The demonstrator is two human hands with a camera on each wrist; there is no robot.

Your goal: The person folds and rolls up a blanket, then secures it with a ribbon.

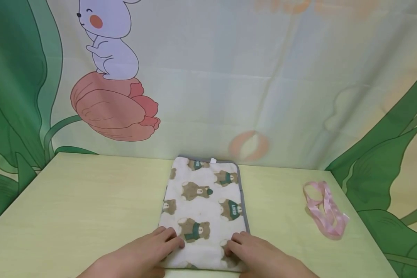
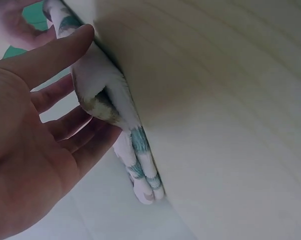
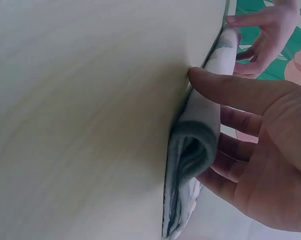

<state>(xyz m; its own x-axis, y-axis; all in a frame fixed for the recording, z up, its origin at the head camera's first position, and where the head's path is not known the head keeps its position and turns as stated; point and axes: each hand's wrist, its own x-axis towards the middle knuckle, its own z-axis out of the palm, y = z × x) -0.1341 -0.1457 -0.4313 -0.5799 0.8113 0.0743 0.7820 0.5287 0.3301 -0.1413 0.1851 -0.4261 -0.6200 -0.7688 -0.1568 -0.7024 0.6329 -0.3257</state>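
A folded white blanket [image 1: 201,208] with brown bears, grey edging and a small white tag lies flat on the table. At its near left corner, my left hand [image 1: 144,247] grips it, fingers on top and thumb at the near edge. My right hand [image 1: 260,253] grips the near right corner the same way. From the left wrist, the blanket's layers [image 2: 108,95] show between thumb and fingers. In the right wrist view, a rolled fold with grey edging [image 3: 193,145] shows beside the right fingers. The blanket's underside is hidden.
A looped pink ribbon [image 1: 324,210] lies on the right part of the pale yellow table [image 1: 90,200]. Behind the table hangs a printed cloth backdrop [image 1: 201,77] with a white animal, a tulip and green leaves.
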